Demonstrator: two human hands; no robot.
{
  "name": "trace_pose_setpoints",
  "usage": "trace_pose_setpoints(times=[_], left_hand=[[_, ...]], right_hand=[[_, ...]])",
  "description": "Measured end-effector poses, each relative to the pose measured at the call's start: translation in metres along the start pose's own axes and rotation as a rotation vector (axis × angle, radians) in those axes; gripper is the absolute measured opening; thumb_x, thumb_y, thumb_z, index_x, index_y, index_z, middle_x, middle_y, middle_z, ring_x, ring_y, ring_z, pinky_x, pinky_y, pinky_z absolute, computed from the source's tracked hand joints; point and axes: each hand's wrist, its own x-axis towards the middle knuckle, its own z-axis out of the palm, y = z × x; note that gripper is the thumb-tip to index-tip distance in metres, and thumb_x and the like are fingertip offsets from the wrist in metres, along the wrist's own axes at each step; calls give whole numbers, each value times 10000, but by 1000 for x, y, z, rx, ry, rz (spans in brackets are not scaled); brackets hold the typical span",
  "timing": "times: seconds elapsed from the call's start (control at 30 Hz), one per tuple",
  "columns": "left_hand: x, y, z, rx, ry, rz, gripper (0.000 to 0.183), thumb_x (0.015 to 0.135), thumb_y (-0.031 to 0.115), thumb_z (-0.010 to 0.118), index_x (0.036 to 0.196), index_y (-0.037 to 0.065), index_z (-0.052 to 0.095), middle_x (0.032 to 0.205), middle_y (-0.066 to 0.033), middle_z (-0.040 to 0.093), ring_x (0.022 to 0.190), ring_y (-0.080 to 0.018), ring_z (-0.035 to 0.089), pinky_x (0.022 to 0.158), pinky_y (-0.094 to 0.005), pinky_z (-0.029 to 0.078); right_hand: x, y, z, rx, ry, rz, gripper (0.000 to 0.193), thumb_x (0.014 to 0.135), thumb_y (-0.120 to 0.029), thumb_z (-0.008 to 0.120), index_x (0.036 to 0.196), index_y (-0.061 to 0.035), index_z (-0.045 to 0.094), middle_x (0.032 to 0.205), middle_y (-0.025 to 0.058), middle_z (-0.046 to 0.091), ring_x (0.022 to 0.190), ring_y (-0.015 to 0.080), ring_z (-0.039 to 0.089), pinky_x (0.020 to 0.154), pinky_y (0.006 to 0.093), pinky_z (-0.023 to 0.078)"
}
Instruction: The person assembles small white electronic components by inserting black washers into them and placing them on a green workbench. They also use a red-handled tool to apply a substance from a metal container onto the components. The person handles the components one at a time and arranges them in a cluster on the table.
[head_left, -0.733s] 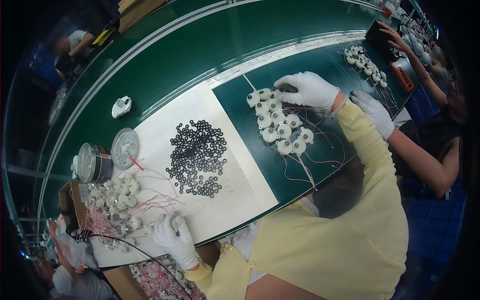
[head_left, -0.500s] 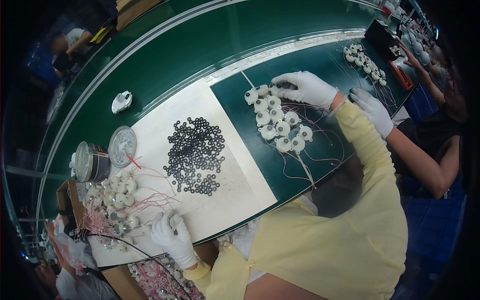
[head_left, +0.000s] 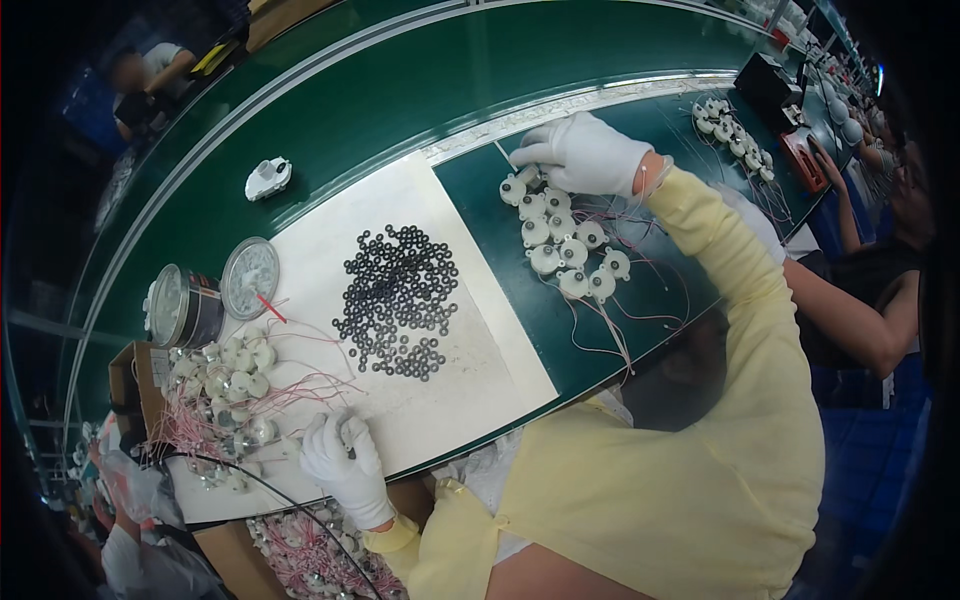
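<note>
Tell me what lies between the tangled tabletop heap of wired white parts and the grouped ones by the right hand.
A spread of small black rings, on the white sheet, lies between the heap and the grouped parts, as the head view shows.

From my end I see the right hand [head_left: 592,155], gloved in matt white cloth, beside smooth round white plastic housings [head_left: 573,253] on a glossy dark green surface [head_left: 470,187]; beyond the left hand [head_left: 343,462], small black rubbery-looking rings [head_left: 398,284] and a shiny round metal tin [head_left: 186,306].
</note>
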Motion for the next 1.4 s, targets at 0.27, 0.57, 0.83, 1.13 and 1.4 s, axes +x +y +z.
trace_pose_setpoints(times=[0.27,0.57,0.83,1.13,1.4], left_hand=[[0,3,-3,-2,-27,-38,176,864,159,694,1030,108,663,982,-37,681,1037,-318,618,891,-463,453],[-4,1,-2,-30,-48,-75,187,888,168,680,1050,74,678,1045,-117,669,1036,-341,605,931,-474,440],[-8,-4,2,8,55,-14,225,830,157,726,1047,131,672,986,-49,660,1052,-310,613,892,-462,440],[-11,-7,1,-32,66,13,276,835,180,731,1097,120,671,1004,-43,670,1054,-326,609,925,-486,439],[-12,-6,4,-21,92,0,257,844,189,720,1084,112,669,1005,-33,677,1071,-337,604,939,-496,440]], right_hand=[[-32,-11,20,269,224,36,193,786,-66,671,955,-96,759,1057,94,719,964,312,679,833,395,548],[-54,1,17,431,196,462,351,937,-150,634,1272,-49,651,1178,179,691,1025,306,701,893,355,548],[-80,-2,24,608,229,573,316,994,-115,579,1289,-21,646,1114,178,729,1022,239,711,897,329,532],[-195,-46,49,304,505,554,349,960,32,579,1302,-17,623,1085,148,682,914,248,677,803,319,520],[-204,-65,30,354,841,667,367,983,59,499,1337,22,590,1121,149,685,1038,211,663,930,307,506]])
